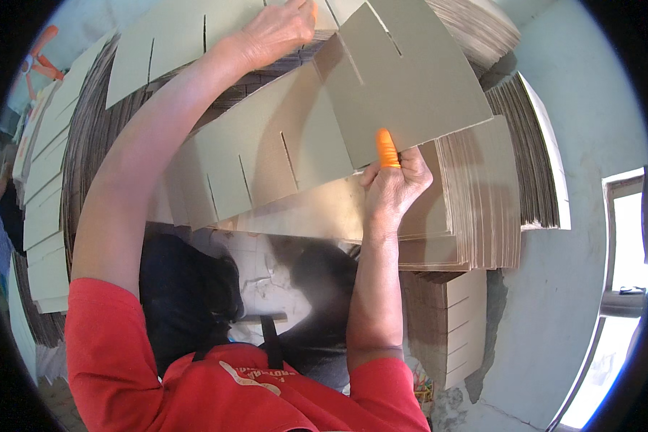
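My right hand [399, 183] is closed on the near edge of a slotted cardboard sheet [421, 79], its thumb in an orange ribbed finger cover [387, 147] on top. Against this greyish panel, a paler slotted cardboard section [266, 144] stretches to the left; whether they are one bent sheet or two, I cannot tell. Farther away, my left hand [281, 32] has its fingers closed at a long slotted cardboard strip [176, 47]. An orange cover shows on one of its digits, and the fingertips are partly hidden at the upper edge.
Tall stacks of slotted cardboard [47, 187] stand on the left. More stacks [482, 194] rise close to the right forearm, with another cardboard pile [529, 151] by the wall. A lower stack [464, 327] sits beneath. An orange-bladed fan [43, 57] is at far left, a bright window [623, 245] at right.
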A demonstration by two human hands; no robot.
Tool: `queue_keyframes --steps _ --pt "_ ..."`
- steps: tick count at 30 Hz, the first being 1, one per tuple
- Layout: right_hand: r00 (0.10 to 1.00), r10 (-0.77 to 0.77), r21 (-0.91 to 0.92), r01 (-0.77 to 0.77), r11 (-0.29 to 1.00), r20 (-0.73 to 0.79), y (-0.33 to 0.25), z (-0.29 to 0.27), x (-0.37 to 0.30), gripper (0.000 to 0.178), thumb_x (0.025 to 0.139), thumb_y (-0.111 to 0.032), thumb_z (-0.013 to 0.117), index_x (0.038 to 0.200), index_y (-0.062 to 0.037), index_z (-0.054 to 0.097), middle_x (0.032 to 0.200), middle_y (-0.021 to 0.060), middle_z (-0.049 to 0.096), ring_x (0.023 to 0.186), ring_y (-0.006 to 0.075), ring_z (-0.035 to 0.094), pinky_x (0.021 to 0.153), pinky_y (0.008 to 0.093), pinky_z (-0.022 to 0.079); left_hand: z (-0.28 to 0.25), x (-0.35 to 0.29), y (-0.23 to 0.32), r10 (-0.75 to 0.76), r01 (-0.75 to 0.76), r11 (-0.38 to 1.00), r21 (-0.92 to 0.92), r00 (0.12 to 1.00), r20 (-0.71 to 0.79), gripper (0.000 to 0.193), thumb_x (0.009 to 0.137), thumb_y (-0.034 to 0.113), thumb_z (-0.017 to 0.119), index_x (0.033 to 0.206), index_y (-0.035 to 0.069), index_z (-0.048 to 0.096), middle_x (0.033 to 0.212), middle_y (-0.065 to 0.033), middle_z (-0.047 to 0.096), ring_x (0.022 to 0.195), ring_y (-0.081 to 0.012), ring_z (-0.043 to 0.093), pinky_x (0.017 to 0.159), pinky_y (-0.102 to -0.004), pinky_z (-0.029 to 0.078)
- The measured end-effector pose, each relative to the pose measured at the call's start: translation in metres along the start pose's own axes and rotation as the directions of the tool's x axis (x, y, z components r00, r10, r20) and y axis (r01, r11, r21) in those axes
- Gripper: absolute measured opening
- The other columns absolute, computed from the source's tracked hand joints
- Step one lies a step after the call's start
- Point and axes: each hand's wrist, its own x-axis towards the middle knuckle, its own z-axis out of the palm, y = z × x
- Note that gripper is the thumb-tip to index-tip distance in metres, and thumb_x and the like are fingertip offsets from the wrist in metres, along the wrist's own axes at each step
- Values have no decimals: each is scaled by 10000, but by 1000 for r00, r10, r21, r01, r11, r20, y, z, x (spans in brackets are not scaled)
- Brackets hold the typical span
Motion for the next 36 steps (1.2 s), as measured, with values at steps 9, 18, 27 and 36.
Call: queue_keyframes --steps 9,18,27,36 --pt "999 0 -61 2 998 38 -7 -5 2 353 766 133 341 868 41 667 600 26 543 390 77 480 371 221 342 -48 -16 73 126 -122 981 -151 992 23 173 697 26 643 840 -73 645 1036 -125 579 1004 -209 576 651 -275 600" --pt "989 -112 -130 125 984 101 -23 -14 12 239 839 121 496 937 1 679 621 -6 552 501 50 482 442 225 390 -45 -22 63 134 -98 970 -221 979 153 155 704 -9 642 840 -85 638 990 -139 577 996 -245 590 625 -326 606" --pt "999 26 -44 -24 999 39 -14 -9 10 231 756 148 486 866 21 645 664 3 548 557 68 506 459 236 423 -78 -34 113 195 -139 902 -408 976 99 201 709 46 652 863 -84 662 1022 -165 595 972 -250 578 576 -283 590" --pt "999 -52 -168 53 984 7 0 -5 5 110 802 114 611 801 16 561 686 -3 505 719 69 405 603 226 398 -86 -57 138 -126 74 743 -665 992 -29 357 761 209 782 955 -72 680 1143 -153 654 971 -170 600 711 -333 567"
